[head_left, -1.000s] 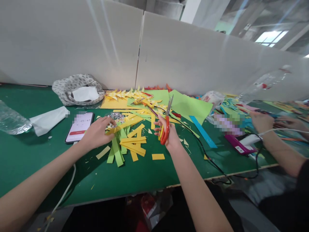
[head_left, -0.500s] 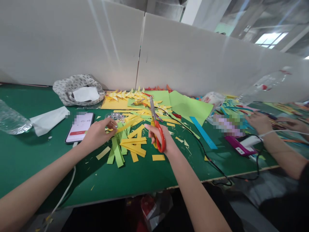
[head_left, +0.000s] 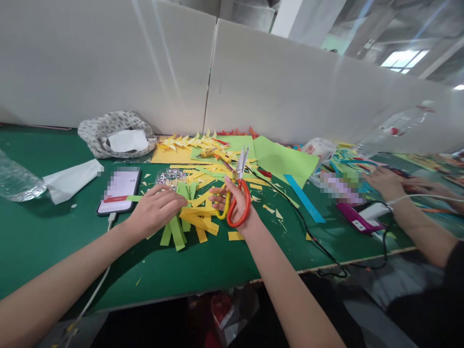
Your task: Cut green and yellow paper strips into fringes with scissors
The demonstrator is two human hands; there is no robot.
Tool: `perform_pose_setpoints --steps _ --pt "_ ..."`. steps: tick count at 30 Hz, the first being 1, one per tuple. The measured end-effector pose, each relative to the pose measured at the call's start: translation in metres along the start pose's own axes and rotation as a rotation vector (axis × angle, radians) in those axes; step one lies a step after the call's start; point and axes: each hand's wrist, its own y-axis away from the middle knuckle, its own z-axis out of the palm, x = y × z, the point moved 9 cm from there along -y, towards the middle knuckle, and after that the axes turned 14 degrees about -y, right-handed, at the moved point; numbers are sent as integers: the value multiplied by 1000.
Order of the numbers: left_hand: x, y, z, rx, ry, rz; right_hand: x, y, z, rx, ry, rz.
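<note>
My right hand [head_left: 237, 208] holds scissors [head_left: 240, 193] with one red and one yellow handle, their blades pointing away and slightly parted. Over the left side of a pile of green strips [head_left: 177, 232] and yellow strips [head_left: 203, 220] is my left hand [head_left: 159, 208], palm down with curled fingers. A green strip [head_left: 134, 198] sticks out from under it toward the phone; how the fingers grip it is hidden. Behind the hands lie cut yellow paper pieces [head_left: 188, 142] and a glue gun [head_left: 210, 152].
A phone [head_left: 119, 188] with a white cable, a tissue [head_left: 74, 180] and a cloth pouch [head_left: 116, 133] are at left. Green sheets [head_left: 286, 162], a blue strip [head_left: 304, 199], a black cord [head_left: 308, 232] and a purple power strip [head_left: 358, 220] lie right, near another person's hands [head_left: 387, 183].
My left hand has let go of the yellow strip and turned palm down, with a green strip now beside it. The scissors' blades have parted and their handles have spread.
</note>
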Motion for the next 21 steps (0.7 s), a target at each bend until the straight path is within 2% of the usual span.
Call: perform_pose_setpoints --steps 5,8,10,13,15,17,21 --pt "-12 1 6 -16 -47 -122 -9 -1 -7 46 -9 -86" --pt "-26 4 12 -64 -33 -285 -13 1 -4 -3 -35 -118" --pt "-37 7 14 -98 42 -426 -15 5 4 -83 -69 -112" --pt "-48 13 20 -144 304 -647 -12 13 21 -233 -90 -75" --pt "-48 15 26 -145 588 -761 -9 18 30 -294 -61 -77" --pt "-40 16 36 -176 879 -850 -4 22 37 -333 -9 -88" --pt "-20 25 56 -286 1282 -1060 7 24 46 -420 72 -127"
